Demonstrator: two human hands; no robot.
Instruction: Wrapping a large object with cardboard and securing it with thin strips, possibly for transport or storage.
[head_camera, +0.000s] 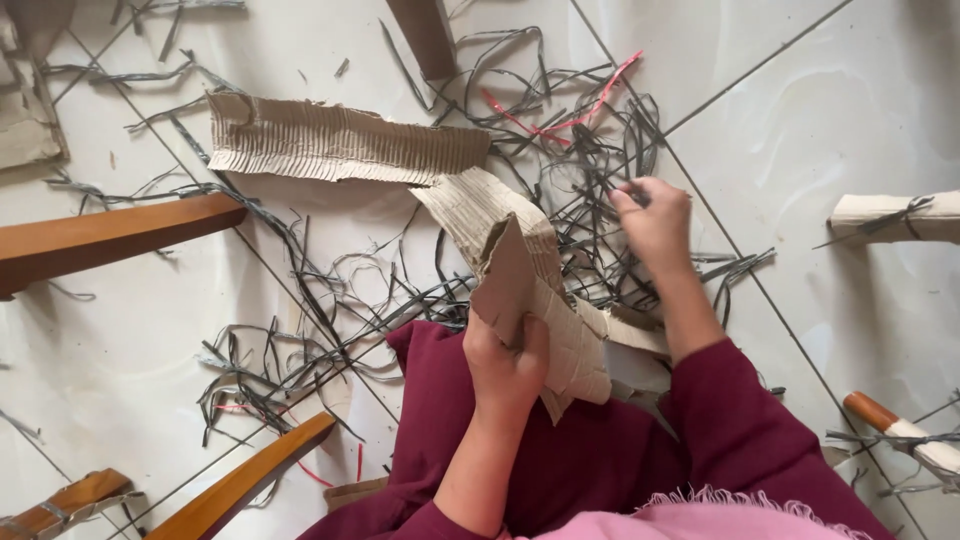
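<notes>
Down on the white tiled floor (820, 130), the person sits in maroon clothing (560, 440) among a tangle of dark plastic strips (590, 190). Their left hand (505, 365) is clenched round the lower end of a long strip of corrugated cardboard (520, 270), thumb and fingers pinching a folded flap of it just above the lap. From that grip the cardboard curls upward and to the left, then runs flat across the floor as a broad ribbed band (340, 140).

Their right hand (655, 220) reaches out beyond the cardboard, its fingertips closed on a few of the dark strips at the edge of the tangle. A couple of red strips (590, 105) lie mixed into the heap further out.

Wooden pieces lie around: one long brown bar (110, 235) at the left, another slanted bar (250, 480) near the lower edge, and a dark one (425, 35) at the top. To the right, two cardboard-wrapped wooden pieces tied with dark strip rest on the tiles, one near the upper edge (895, 215) and one lower down (905, 430).
</notes>
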